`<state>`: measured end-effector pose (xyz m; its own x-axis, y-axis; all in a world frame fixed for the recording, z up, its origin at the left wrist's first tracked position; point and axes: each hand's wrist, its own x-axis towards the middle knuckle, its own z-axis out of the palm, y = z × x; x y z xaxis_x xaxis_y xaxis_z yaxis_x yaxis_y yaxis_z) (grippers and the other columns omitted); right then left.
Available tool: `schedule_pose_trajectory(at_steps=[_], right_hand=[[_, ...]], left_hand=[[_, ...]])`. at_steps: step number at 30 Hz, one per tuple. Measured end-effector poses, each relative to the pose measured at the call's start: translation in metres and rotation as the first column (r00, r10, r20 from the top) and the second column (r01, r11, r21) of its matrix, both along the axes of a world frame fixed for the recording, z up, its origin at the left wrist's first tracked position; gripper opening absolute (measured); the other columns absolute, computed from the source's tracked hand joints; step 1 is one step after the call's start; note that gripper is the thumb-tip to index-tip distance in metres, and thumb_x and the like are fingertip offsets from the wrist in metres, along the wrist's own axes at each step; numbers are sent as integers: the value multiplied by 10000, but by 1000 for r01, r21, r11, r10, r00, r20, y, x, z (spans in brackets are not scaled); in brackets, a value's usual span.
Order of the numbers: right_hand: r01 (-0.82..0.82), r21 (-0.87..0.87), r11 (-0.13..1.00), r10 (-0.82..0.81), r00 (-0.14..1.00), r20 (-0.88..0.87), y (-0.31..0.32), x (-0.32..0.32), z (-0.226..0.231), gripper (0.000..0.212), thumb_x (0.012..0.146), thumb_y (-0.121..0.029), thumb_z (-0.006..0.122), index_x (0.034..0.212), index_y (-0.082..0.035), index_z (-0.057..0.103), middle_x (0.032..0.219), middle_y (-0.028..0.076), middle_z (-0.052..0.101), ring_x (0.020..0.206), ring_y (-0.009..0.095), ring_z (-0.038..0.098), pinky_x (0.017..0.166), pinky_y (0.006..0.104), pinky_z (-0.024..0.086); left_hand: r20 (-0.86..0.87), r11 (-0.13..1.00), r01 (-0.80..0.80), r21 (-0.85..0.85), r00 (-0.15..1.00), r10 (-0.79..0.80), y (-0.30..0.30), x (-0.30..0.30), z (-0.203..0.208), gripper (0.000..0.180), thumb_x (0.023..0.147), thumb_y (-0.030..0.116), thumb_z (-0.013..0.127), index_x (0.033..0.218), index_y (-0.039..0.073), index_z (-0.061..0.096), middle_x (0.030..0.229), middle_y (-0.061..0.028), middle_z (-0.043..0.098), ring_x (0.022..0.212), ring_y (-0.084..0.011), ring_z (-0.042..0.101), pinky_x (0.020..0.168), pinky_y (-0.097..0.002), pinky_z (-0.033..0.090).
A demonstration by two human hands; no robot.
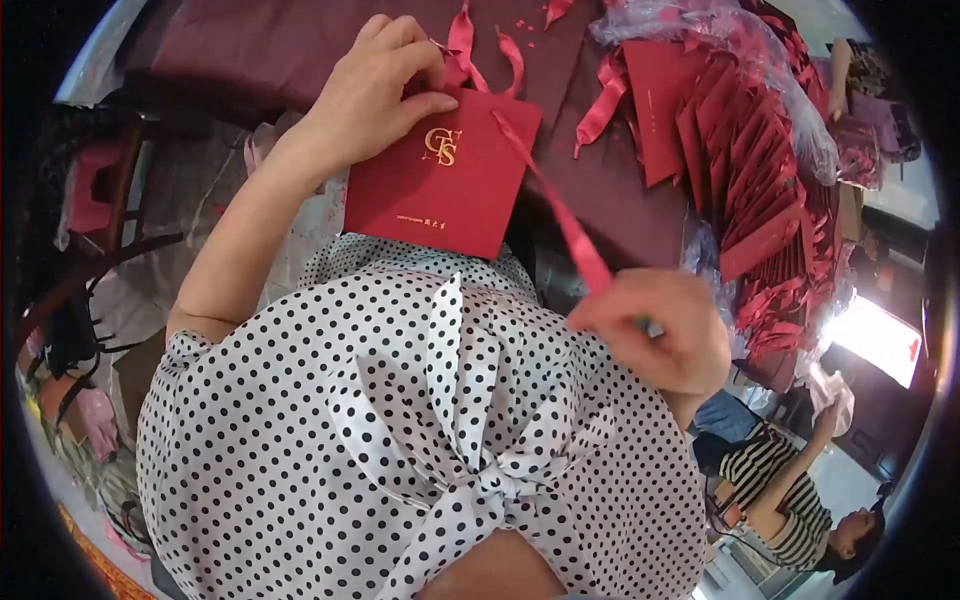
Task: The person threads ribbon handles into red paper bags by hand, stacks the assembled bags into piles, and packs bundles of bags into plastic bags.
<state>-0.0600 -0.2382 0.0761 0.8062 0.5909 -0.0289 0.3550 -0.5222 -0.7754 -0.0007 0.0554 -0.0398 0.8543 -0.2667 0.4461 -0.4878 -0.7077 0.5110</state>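
Observation:
A red paper gift bag (425,195) with gold print hangs over the table's near edge, close to my body. My left hand (385,90) is closed on its top left corner, the thumb lying along the upper edge. From a hole near the bag's top right, a red ribbon (555,205) stretches taut toward me. My right hand (665,330) pinches the ribbon's end at the right, in front of my dotted blouse, and is a little blurred. Another loop of red ribbon (512,62) stands up behind the bag's top.
A fanned stack of red bags (745,170) with ribbons lies at the right, partly under clear plastic wrap (690,20). Dark red cloth (250,45) covers the table. A chair (125,190) stands at the left. A person in a striped shirt (780,480) is at the lower right.

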Motion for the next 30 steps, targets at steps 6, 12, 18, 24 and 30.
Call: schedule_pose_trajectory(at_steps=[6,12,18,24,30], right_hand=[[-588,378,715,672,727,-141,15,17,-12,309,779,-185,722,1009,-13,607,835,88,645,699,232,631,593,322,490],[-359,550,754,647,552,-527,8,6,0,667,732,-273,723,1288,5,482,1119,91,621,876,193,644,688,285,511],[-680,282,677,695,716,57,4,6,6,516,711,-192,742,1166,-13,577,870,90,664,698,258,640,588,318,511],[142,-547,825,221,809,544,13,-34,21,408,733,-167,701,1128,-108,614,584,34,500,535,199,507,498,344,401],[506,-453,734,190,487,852,-23,1,35,211,736,-64,678,898,-193,720,904,71,553,878,240,504,821,372,384]], left_hand=[[44,997,24,76,999,-27,-13,-5,-3,220,730,168,722,858,56,583,879,-60,534,884,-265,484,759,-368,442],[-20,997,71,-23,997,-72,-14,-16,1,212,739,136,708,873,65,560,868,-56,527,863,-268,486,738,-373,435],[-76,991,28,-133,996,-39,-28,-20,0,175,740,109,706,842,60,573,803,-64,540,786,-262,512,717,-364,440],[-178,996,20,-90,983,-36,-25,-17,2,178,756,76,687,874,8,572,839,-95,542,813,-270,550,747,-326,445],[-237,982,99,-163,962,-136,-28,-17,9,173,782,71,672,822,-6,522,805,-86,516,780,-218,537,748,-327,443]])
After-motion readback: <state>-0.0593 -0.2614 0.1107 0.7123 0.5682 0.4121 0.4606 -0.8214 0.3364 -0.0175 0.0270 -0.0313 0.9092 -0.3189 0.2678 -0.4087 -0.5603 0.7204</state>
